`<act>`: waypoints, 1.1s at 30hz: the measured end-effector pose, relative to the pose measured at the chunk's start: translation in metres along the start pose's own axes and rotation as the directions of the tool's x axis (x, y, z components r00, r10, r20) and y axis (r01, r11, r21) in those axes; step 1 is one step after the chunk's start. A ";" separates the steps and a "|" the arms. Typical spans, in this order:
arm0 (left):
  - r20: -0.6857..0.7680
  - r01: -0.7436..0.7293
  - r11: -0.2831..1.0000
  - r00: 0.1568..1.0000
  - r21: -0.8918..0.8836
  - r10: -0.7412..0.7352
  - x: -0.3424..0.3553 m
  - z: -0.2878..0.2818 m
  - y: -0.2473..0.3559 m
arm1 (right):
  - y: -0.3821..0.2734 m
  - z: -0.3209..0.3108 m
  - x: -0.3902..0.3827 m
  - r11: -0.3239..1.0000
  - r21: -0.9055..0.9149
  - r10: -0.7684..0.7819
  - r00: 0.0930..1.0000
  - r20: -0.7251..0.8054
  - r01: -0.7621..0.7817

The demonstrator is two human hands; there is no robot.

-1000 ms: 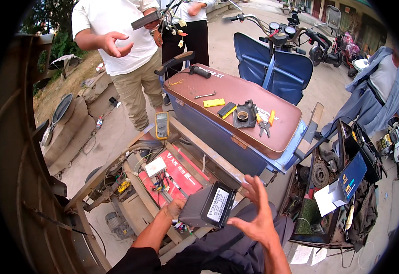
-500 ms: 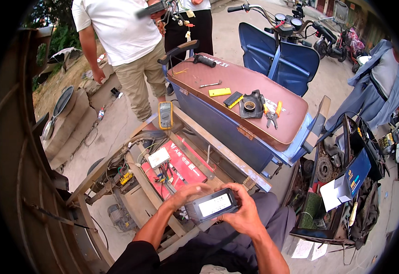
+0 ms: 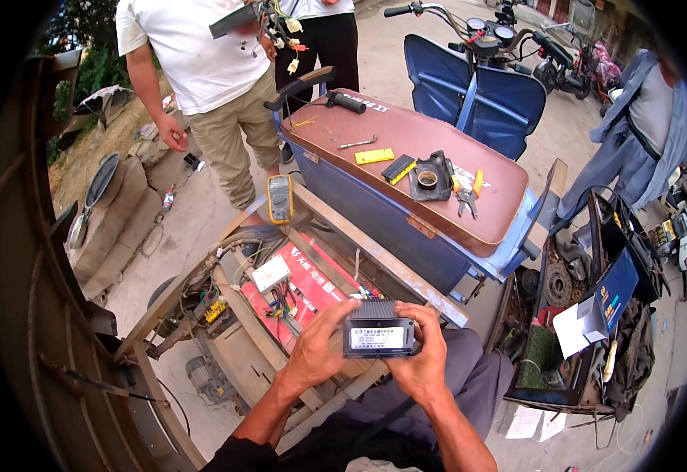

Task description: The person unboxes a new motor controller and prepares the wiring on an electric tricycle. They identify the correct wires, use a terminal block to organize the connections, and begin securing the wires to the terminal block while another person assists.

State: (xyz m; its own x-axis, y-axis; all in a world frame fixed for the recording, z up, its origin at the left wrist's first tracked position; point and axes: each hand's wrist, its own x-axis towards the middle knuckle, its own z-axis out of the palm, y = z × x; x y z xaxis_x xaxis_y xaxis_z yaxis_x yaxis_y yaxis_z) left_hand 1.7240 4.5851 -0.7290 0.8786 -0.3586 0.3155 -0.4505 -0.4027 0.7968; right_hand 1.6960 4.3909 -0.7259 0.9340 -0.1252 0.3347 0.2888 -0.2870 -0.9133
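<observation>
Well, the biggest thing before me is the blue cargo vehicle (image 3: 375, 206), its brown padded lid (image 3: 320, 135) bearing white lettering, part of it behind the tools. Alongside stands an open frame (image 3: 375, 252) of dusty beams. A co-worker in a white shirt (image 3: 194, 51) stands past its far end, a dark box trailing wires (image 3: 233, 21) near one hand. Over on the right sits a cluttered tool tray (image 3: 568, 403), where a blue folded card (image 3: 617, 291) shows pale and yellowish print too small for me to make out.

Inside the frame lies a red case (image 3: 324, 275), with bold white characters and an emblem across its top. Close to the seated person's lap, above the near side of the frame, is a black finned unit (image 3: 381, 322). The left hand (image 3: 317, 346) grips one end and the right hand (image 3: 422, 350) the other, fingers curled round it. A yellow multimeter (image 3: 280, 198) rests at the frame's far corner, and a small white box (image 3: 271, 273) sits over the red case. On the lid lie pliers (image 3: 468, 200) and a yellow bar (image 3: 373, 156). The unit's white label (image 3: 377, 339) faces the holder, carrying several lines of fine dark print.
</observation>
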 end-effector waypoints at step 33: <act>0.002 -0.007 0.997 1.000 0.082 0.007 0.009 0.021 0.011 | 0.008 -0.005 -0.011 0.991 -0.011 0.133 0.984 -0.120 -0.136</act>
State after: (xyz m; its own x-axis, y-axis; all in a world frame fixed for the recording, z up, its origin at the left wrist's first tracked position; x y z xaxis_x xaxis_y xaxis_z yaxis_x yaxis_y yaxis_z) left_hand 1.7232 4.5595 -0.7284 0.8751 -0.3632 0.3199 -0.4682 -0.4679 0.7496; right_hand 1.6869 4.3848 -0.7361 0.9322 -0.2751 0.2352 0.1570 -0.2782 -0.9476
